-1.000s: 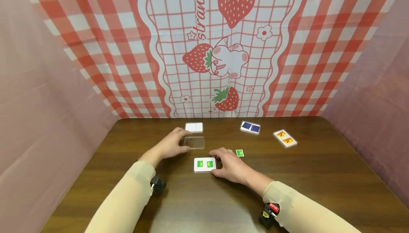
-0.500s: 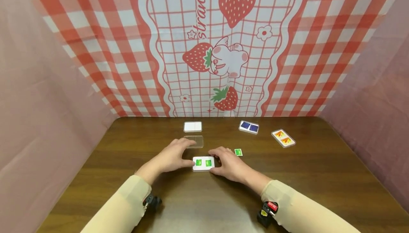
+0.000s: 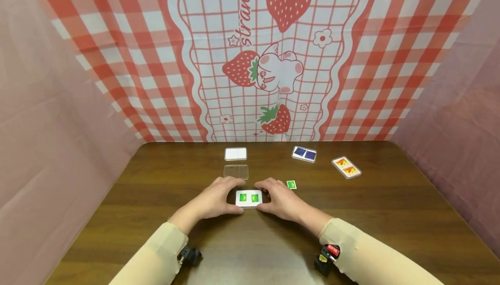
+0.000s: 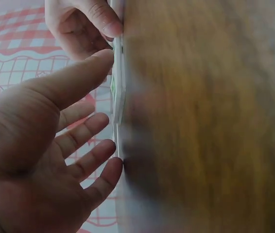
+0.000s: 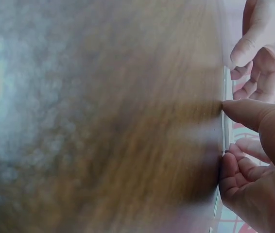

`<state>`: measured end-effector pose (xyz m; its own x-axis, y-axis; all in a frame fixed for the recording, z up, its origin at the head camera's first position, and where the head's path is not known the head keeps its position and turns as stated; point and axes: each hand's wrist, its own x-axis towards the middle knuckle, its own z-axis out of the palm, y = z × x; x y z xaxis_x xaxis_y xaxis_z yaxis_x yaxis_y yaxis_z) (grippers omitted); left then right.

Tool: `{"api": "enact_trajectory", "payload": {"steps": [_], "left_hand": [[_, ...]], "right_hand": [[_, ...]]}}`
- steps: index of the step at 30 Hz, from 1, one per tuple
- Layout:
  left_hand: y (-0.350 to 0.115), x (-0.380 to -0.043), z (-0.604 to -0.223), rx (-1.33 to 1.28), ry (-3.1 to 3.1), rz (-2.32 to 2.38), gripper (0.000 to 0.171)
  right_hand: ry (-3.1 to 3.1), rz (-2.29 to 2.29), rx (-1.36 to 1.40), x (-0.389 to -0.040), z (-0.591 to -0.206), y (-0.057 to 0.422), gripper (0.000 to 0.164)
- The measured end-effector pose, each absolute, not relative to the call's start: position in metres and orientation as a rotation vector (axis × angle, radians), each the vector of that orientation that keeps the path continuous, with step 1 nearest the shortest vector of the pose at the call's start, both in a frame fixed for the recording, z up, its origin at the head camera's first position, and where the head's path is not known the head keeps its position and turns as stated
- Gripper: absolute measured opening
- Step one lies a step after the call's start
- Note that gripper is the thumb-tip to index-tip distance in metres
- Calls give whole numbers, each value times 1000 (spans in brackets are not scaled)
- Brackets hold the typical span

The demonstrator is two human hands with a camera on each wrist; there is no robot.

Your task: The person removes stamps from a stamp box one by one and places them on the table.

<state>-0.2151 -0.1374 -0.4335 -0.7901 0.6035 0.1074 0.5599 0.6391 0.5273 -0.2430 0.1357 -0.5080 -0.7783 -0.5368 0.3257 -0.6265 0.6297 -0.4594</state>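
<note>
A flat clear case with a white insert and two green square pictures (image 3: 248,199) lies on the wooden table in front of me. At its right end my right hand (image 3: 283,200) holds it, thumb on the near edge and curled fingers round the far side. My left hand (image 3: 214,199) is at the left end, its thumb tip by the near left corner. In the left wrist view the left hand's fingers (image 4: 86,167) are spread and lightly bent. Just behind this case lies a clear transparent case or lid (image 3: 236,172), partly behind the left fingertips.
A small loose green square card (image 3: 291,184) lies right of the right hand. Farther back are a plain white case (image 3: 235,154), a case with two dark blue squares (image 3: 304,154) and a case with two orange pictures (image 3: 346,167). A checked strawberry cloth (image 3: 242,102) hangs behind the table.
My left hand has come from beside the clear transparent case toward me and right, to the left end of the green-picture case. The right hand has stayed at the right end.
</note>
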Motion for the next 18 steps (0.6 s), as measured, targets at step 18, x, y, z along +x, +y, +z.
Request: {"api": "enact_trajectory", "payload": {"steps": [18], "left_hand": [[-138, -216, -439, 983, 2808, 815, 60]], "right_hand": [[-2674, 891, 1061, -227, -474, 132, 46]]}}
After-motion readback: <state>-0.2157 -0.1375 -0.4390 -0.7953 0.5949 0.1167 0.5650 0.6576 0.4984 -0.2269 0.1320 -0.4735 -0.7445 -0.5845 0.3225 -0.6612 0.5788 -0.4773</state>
